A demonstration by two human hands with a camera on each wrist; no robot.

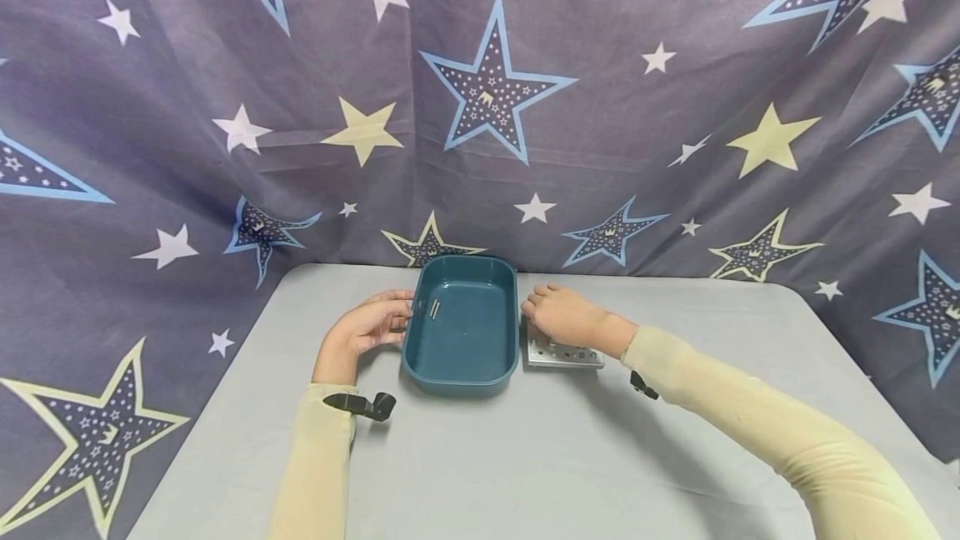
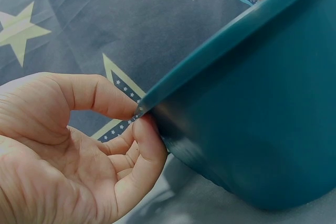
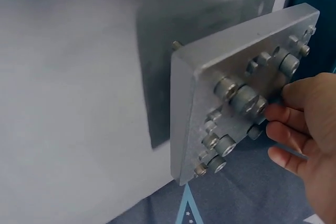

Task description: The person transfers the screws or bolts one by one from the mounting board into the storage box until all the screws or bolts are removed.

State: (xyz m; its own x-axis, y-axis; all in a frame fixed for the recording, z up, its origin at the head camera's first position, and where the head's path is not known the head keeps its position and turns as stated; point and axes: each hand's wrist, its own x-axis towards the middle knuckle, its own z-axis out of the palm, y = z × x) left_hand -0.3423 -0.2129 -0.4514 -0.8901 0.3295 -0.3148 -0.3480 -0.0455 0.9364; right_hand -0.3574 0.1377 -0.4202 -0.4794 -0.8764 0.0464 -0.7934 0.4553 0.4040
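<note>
A teal plastic bin [image 1: 461,382] stands at the back of the table, with two small metal pins [image 1: 434,309] inside near its left wall. At its left side my left hand [image 1: 375,322] holds the rim between thumb and fingers, seen closer in the left wrist view. To the bin's right lies a thick silver metal plate [image 1: 566,361] fitted with several socket-head screws [image 3: 226,144]. Over the plate my right hand [image 1: 566,317] has curled fingers. Its fingertips [image 3: 273,111] are at a screw near the plate's edge; whether they pinch it is hidden.
The pale grey tabletop [image 1: 480,473] spreads in front of the bin and plate. A dark star-patterned cloth [image 1: 615,23] hangs along the table's back edge and sides. A black wrist strap with a small camera [image 1: 363,406] sits on the left sleeve.
</note>
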